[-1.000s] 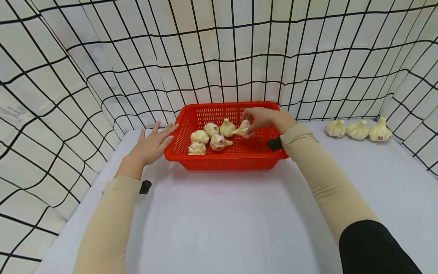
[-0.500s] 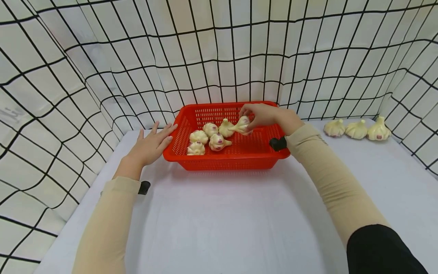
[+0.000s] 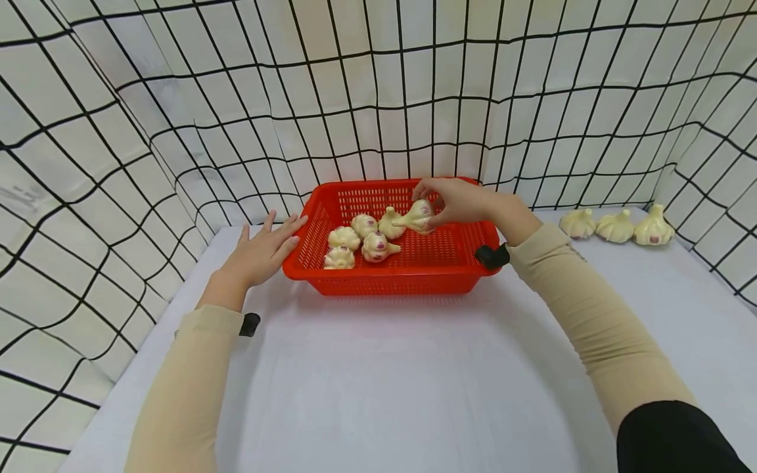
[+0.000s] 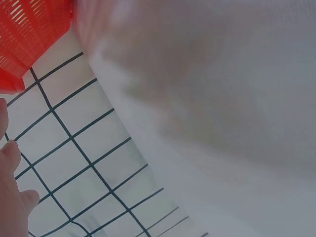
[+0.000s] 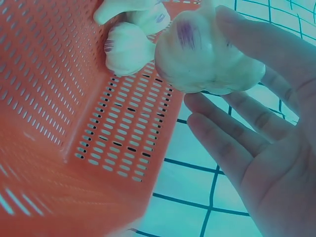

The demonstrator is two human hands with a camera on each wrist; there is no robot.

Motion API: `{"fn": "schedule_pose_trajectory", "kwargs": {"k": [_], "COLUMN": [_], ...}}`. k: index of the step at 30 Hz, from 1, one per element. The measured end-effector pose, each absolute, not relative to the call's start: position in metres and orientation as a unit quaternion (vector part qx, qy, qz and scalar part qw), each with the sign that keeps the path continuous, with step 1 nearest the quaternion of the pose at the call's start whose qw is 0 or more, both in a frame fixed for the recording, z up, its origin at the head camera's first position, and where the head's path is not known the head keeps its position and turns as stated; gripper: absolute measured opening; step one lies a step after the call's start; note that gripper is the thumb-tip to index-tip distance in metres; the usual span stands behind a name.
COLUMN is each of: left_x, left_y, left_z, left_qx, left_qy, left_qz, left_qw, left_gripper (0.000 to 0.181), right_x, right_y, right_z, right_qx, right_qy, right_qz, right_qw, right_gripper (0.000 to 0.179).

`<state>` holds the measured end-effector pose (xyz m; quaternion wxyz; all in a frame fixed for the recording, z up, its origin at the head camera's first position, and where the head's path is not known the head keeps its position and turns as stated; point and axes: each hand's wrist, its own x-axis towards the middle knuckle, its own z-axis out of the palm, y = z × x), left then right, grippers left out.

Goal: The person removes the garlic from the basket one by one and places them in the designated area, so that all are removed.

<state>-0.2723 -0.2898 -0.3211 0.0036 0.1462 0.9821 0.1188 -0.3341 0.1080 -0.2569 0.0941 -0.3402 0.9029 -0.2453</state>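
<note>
A red plastic basket (image 3: 396,282) with slotted walls stands against the back netting. My right hand (image 3: 455,201) grips a garlic bulb (image 3: 418,217) over the right half of the basket, its stem pointing left. In the right wrist view the held garlic bulb (image 5: 197,54) sits between the thumb and the fingers. Several more garlic bulbs (image 3: 378,247) lie in the basket's left half. My left hand (image 3: 260,253) has its fingers spread and straight, the fingertips at the basket's left rim. Only part of the left hand (image 4: 12,182) shows in the left wrist view.
Three garlic bulbs (image 3: 615,226) stand in a row on the white table (image 3: 378,381) at the back right. Black netting (image 3: 378,98) over white walls closes off the back and both sides.
My right hand has lifted the garlic bulb slightly off the basket's floor, its forearm shifting right. The left hand and the other bulbs have stayed in place.
</note>
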Motion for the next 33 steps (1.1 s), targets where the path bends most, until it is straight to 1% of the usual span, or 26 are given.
{"fn": "schedule_pose_trajectory", "kwargs": {"k": [5,16,26,33], "left_x": [-0.273,-0.275,-0.271,-0.272], "left_y": [-0.289,-0.29,-0.29,-0.29], "left_z": [-0.322,-0.323,-0.321,-0.321], "left_qx": [0.148,0.149,0.146,0.15], "left_qy": [0.982,0.983,0.983,0.982], "left_qz": [0.115,0.111,0.115,0.115], "left_qw": [0.007,-0.001,0.001,-0.003], "left_gripper": [0.065,0.066,0.064,0.064], "right_x": [-0.327,-0.309,-0.292,-0.282], "right_y": [0.111,0.12,0.137,0.15], "right_z": [-0.255,-0.252,-0.26,-0.264], "right_qx": [-0.343,-0.359,-0.373,-0.36], "right_qy": [0.897,0.885,0.863,0.865], "right_qz": [-0.264,-0.288,-0.341,-0.35], "right_qw": [0.095,0.068,0.028,-0.005], "right_gripper": [0.053,0.053,0.052,0.054]}}
